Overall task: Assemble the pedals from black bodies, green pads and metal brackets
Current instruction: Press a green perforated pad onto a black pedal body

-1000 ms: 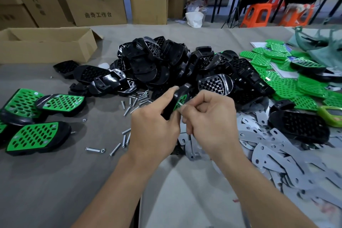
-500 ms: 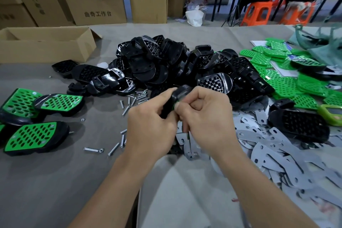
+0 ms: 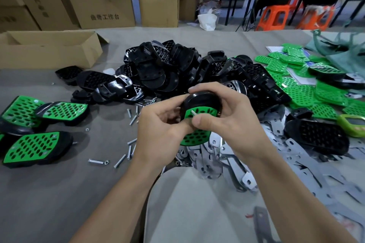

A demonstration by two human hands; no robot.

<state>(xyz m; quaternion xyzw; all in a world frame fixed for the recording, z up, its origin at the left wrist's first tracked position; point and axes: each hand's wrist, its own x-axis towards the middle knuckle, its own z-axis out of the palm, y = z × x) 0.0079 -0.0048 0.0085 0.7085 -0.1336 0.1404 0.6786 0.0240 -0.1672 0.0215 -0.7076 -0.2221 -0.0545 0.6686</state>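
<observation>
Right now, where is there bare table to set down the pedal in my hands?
Free: the grey cloth at near left, bordered by the finished pedals, loose bolts and your left forearm; also a strip behind the black bodies, right of the cardboard box. Crowded: the black bodies at centre, green pads far right, metal brackets near right.

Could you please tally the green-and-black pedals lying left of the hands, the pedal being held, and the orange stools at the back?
Pedals lying at left: 3 (a green sliver at the frame's left edge is too cut off to count)
Held pedal, gripped by left hand and right hand: 1
Orange stools: 2
Total: 6
</observation>
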